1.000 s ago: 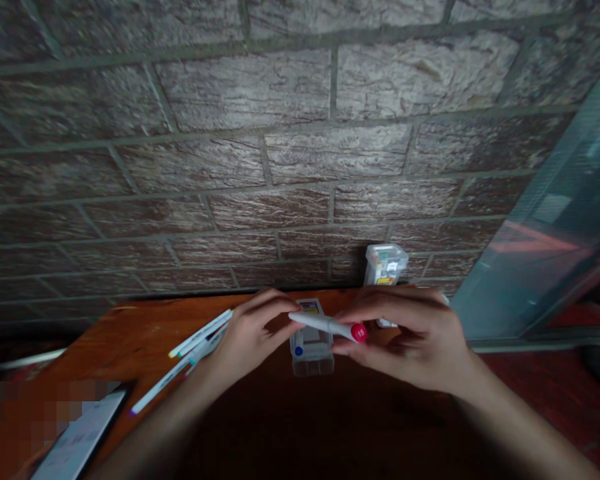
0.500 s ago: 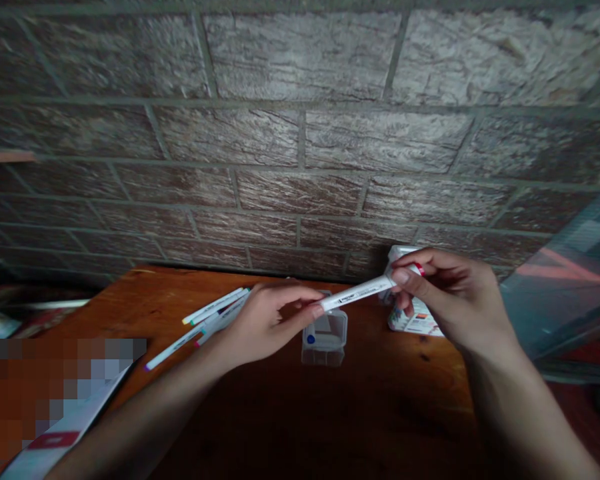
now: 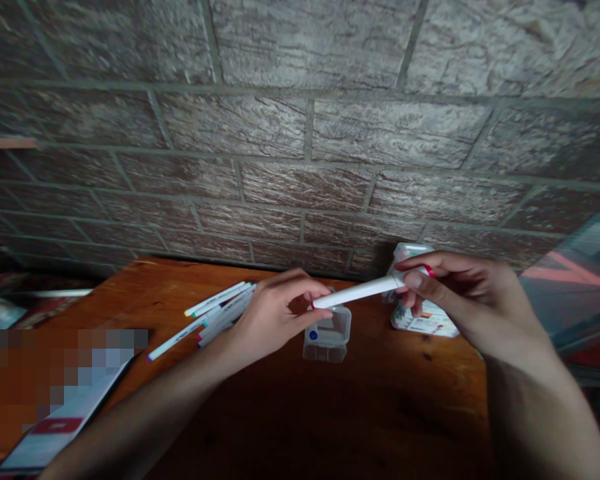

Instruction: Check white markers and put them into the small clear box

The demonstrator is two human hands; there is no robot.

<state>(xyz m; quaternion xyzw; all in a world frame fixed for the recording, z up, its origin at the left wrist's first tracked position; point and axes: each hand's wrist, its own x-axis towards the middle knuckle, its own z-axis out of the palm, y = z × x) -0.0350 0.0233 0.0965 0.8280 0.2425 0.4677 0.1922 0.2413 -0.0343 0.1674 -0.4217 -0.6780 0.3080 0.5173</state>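
A white marker (image 3: 360, 292) with red at both ends is held level above the table. My left hand (image 3: 287, 303) is closed, thumb and fingers pinching its left end. At the other end, my right hand (image 3: 460, 293) grips the marker near its red cap, fingers curled. Below the marker sits a small clear plastic case (image 3: 337, 327), its lid raised, with a blue-ended piece (image 3: 313, 335) in it. Several white markers with coloured ends (image 3: 225, 313) lie beside my left hand, which partly hides them.
Behind my right hand stand a clear plastic box (image 3: 400, 253) and a printed white package (image 3: 423, 321). A tablet or phone-like device (image 3: 70, 423) lies at the lower left of the wooden table (image 3: 330, 413). A brick-patterned wall (image 3: 275, 127) rises behind the table.
The marker has turned about its length, so its printing no longer shows and red shows at its left end. Both hands still hold it. The view has shifted slightly.
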